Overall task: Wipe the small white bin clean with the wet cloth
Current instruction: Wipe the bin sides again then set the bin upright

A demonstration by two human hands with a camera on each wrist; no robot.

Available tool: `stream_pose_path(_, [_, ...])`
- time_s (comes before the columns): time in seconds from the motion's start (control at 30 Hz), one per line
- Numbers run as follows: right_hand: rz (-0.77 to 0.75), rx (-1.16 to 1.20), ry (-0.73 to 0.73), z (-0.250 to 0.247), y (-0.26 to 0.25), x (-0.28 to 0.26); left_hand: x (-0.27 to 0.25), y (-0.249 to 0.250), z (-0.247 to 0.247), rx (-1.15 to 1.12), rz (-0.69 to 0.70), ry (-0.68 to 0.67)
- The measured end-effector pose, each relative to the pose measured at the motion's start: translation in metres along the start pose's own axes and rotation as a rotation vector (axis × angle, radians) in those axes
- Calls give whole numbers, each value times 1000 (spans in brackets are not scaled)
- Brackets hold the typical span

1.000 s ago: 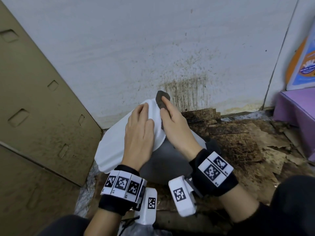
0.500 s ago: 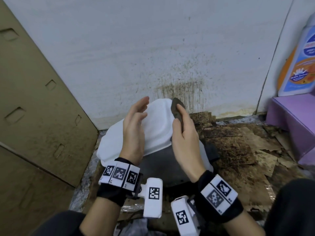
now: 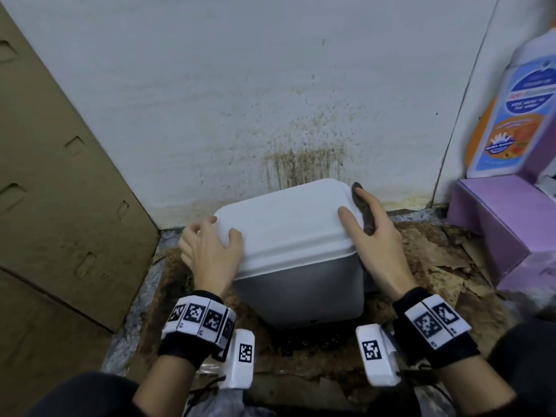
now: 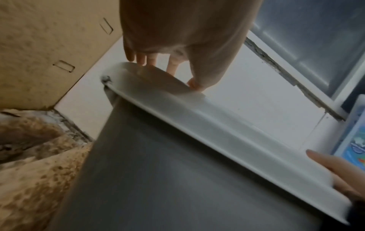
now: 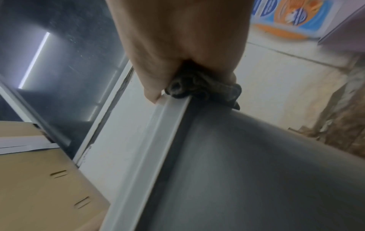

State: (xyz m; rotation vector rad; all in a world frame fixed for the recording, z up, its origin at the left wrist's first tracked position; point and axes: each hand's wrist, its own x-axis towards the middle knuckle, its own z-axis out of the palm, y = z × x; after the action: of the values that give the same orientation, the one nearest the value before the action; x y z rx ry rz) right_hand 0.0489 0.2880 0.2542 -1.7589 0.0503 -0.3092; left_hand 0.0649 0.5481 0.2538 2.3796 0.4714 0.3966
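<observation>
The small bin (image 3: pixel 301 290) has a grey body and a white lid (image 3: pixel 285 224) lying flat on top; it stands against the stained wall. My left hand (image 3: pixel 210 251) rests on the lid's left corner, thumb on top and fingertips touching the edge (image 4: pixel 150 62). At the lid's right edge my right hand (image 3: pixel 376 242) holds the dark wet cloth (image 3: pixel 362 206), thumb on the lid. In the right wrist view the cloth (image 5: pixel 197 89) is bunched in my right hand (image 5: pixel 177 39) and pressed against the lid's rim (image 5: pixel 169 106).
A cardboard sheet (image 3: pixel 60 191) leans at the left. A purple box (image 3: pixel 496 224) with a detergent bottle (image 3: pixel 517 109) stands at the right. Torn, dirty brown paper (image 3: pixel 436 260) covers the floor around the bin. The wall (image 3: pixel 301 164) behind has brown streaks.
The lid was tilted up between my hands and now lies flat on the bin. My hands have moved apart to its left and right edges, the cloth still in the right.
</observation>
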Motion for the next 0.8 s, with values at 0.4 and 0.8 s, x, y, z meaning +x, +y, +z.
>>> stream_pose_path(0.4, [99,-111,-33,-47,28,15,-5,-10,9,-120,-241,-279])
stream_pose_path(0.8, [87,-58,128,-34,27,-18,4,-13,12,-330,-187,-221])
